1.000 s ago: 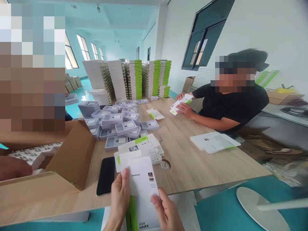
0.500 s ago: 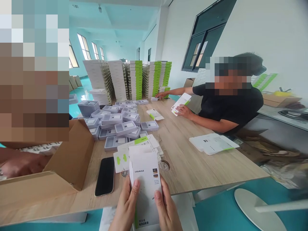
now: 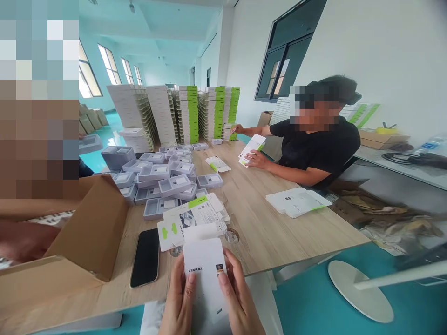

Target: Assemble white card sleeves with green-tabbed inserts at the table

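I log one white CEUKAZ carton as the held item. It stands upright just past the table's near edge, clamped along its long sides between my left hand and my right hand, which are together on it. The word "CEUKAZ" reads in black left of centre, and a small dark-and-orange badge sits to its right, its print too small for me to read.

Surface: a pale wood-grain table.
- Directly ahead of my hands: a loose pile of white-and-green printed inserts.
- Left of my hands: a black smartphone, then an open cardboard box with another person's blurred forearm at it.
- Further ahead: many grey moulded trays, then tall stacks of white-and-green cartons.
- Ahead right: flat white packets.
- Beyond them: a seated person in a black T-shirt, holding a white-and-green card in one hand and reaching toward the stacks with the other.

Room: teal floor, white walls, dark-framed windows.
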Demonstrator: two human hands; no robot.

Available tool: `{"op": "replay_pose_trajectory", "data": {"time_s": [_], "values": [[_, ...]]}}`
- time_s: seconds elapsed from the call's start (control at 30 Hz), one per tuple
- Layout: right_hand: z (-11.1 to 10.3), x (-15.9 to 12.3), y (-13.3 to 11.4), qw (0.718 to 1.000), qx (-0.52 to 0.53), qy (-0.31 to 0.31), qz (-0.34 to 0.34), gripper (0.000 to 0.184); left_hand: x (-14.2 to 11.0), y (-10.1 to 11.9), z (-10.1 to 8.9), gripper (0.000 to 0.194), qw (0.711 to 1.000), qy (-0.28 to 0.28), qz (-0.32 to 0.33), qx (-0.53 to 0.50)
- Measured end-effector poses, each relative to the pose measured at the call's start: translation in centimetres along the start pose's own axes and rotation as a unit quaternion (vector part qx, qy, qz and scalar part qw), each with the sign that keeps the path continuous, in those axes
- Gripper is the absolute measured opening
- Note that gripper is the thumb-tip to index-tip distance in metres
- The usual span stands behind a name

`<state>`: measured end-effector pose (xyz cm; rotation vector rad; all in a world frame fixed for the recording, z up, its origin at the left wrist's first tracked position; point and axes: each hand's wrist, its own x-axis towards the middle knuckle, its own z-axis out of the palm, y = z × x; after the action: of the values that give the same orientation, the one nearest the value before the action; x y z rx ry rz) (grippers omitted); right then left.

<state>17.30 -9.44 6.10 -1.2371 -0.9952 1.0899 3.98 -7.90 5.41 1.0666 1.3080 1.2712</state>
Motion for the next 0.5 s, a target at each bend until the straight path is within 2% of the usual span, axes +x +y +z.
{"op": "replay_pose_trajectory", "data": {"time_s": [0.1, 0.27, 0.5], "values": [[-0.8, 0.3, -0.9, 1.000, -0.012, -0.004, 0.016, 0.066, -0.1, 0.5, -0.2, 0.076, 1.000, -0.012, -0.010, -0.007], [-1.3, 0.7, -2.2, 0.999, -0.024, -0.036, -0.001, 0.056, -0.5, 1.7, 0.3, 0.073, 1.000, -0.015, -0.002, -0.017], [-2.2, 0.6, -2.2, 0.997, -0.051, -0.054, -0.024, 0.051, -0.8, 2.2, 0.8, 0.071, 1.000, 0.010, 0.002, -0.014]]}}
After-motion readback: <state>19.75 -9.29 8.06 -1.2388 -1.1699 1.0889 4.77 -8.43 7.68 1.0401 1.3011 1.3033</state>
